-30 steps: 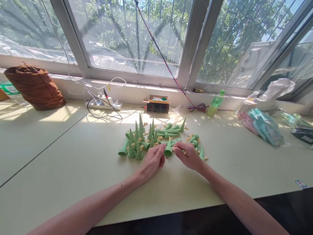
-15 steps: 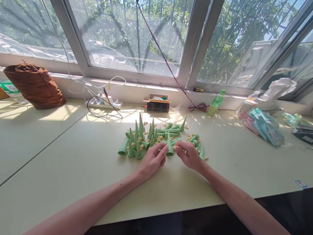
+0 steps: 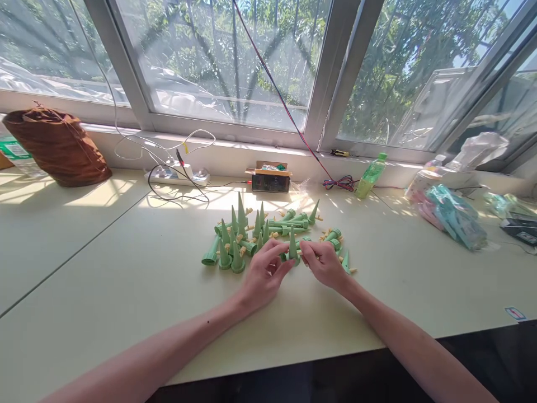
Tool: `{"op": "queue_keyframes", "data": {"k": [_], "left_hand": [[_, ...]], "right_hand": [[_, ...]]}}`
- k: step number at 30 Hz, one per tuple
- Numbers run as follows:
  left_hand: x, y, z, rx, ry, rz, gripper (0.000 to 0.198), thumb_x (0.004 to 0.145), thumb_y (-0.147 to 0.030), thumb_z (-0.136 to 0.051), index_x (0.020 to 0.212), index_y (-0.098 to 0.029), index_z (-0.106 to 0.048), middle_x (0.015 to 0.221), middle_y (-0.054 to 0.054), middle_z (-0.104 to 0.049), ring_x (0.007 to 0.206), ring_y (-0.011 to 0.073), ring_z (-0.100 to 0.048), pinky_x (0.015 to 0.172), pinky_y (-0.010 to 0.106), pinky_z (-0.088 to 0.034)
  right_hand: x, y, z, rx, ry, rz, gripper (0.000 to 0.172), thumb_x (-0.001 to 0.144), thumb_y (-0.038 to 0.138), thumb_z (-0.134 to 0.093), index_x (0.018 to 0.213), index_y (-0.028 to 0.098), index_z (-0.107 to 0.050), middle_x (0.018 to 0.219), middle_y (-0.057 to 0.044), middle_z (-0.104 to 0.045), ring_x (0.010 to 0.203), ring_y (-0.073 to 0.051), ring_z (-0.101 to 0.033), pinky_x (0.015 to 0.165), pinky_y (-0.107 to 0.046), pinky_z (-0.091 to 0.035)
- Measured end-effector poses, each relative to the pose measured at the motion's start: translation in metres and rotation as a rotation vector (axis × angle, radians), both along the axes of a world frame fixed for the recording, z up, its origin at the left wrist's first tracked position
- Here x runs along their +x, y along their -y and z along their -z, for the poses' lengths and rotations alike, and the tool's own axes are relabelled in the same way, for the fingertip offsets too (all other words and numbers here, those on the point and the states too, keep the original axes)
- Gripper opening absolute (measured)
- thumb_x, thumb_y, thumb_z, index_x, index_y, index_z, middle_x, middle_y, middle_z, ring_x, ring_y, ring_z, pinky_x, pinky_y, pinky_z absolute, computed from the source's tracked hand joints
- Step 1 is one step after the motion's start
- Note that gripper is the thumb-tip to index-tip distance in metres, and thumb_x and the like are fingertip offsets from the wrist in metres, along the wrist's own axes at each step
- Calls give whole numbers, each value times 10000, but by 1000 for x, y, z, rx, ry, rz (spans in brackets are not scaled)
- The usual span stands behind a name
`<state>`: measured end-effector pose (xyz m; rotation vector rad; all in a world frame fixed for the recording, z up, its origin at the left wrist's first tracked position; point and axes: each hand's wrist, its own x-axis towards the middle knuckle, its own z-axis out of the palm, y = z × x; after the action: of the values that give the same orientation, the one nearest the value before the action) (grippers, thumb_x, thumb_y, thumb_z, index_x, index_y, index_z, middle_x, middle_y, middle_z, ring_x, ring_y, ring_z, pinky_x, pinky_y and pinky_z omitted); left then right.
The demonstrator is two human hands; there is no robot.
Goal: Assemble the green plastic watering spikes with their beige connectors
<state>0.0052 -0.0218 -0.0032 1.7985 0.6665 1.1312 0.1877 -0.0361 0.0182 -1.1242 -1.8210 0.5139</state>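
A green cone-shaped watering spike (image 3: 292, 242) stands point up between my hands, just above or on the table. My left hand (image 3: 265, 273) grips its lower part, with the thumb in front and fingers behind. From the right, my right hand (image 3: 325, 264) pinches a small cream-coloured valve (image 3: 299, 253) at the spike's side; fingers partly cover it. More green spikes (image 3: 238, 257) with cream valves stand upright by my left hand. Others (image 3: 289, 224) lie on their sides behind both hands, and a few (image 3: 334, 234) rest beyond my right hand.
Along the window sill side are a brown cloth bag (image 3: 56, 148), a power strip (image 3: 180, 176) with cables, a phone (image 3: 271, 183) before a small box, and a green bottle (image 3: 371, 176). Plastic packets (image 3: 455, 218) lie at the right. The table's front edge (image 3: 268, 369) is near me.
The spike between my hands has shifted slightly right and now stands more upright. My left thumb has moved lower, across its base. The right hand stays at its side.
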Motion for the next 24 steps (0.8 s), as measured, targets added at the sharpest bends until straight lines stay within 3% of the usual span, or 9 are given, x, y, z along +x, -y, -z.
{"op": "queue_keyframes", "data": {"k": [5,10,13,17,24], "left_hand": [[2,0,3,72,-25,-95,214,947,-361,-600,1088,-227,-689,993,32,-509,611,59,-446,493,173,-419],[4,3,-1,-91,3,-108,294,956,-422,-570,1185,-241,-541,1045,20,-524,524,26,-438,463,176,-391],[4,2,-3,-226,50,-81,313,955,-507,-538,1036,-206,-502,821,-26,-528,477,42,-418,415,169,-319],[3,1,-6,-285,18,13,440,943,-587,-503,773,-182,-482,545,-65,-415,424,63,-365,399,189,-279],[2,2,-11,-309,7,18,394,899,-562,-596,821,-188,-500,525,-79,-423,414,63,-349,406,201,-262]], "right_hand": [[-2,-1,1,-19,-14,32,581,1031,510,-363,539,200,-370,476,33,-365,448,-95,-331,471,-264,-287],[1,-4,6,-30,-89,92,526,1027,516,-388,607,206,-448,471,44,-386,439,-103,-360,463,-261,-296],[5,-4,8,-21,-116,82,501,1024,530,-394,636,214,-431,488,49,-401,442,-102,-369,463,-256,-307],[7,-2,8,-9,-51,-48,466,1018,530,-403,678,214,-450,510,51,-421,464,-104,-379,479,-249,-327],[8,-2,10,7,-3,-84,425,1025,491,-407,706,215,-462,526,54,-411,481,-107,-368,500,-253,-320]]}}
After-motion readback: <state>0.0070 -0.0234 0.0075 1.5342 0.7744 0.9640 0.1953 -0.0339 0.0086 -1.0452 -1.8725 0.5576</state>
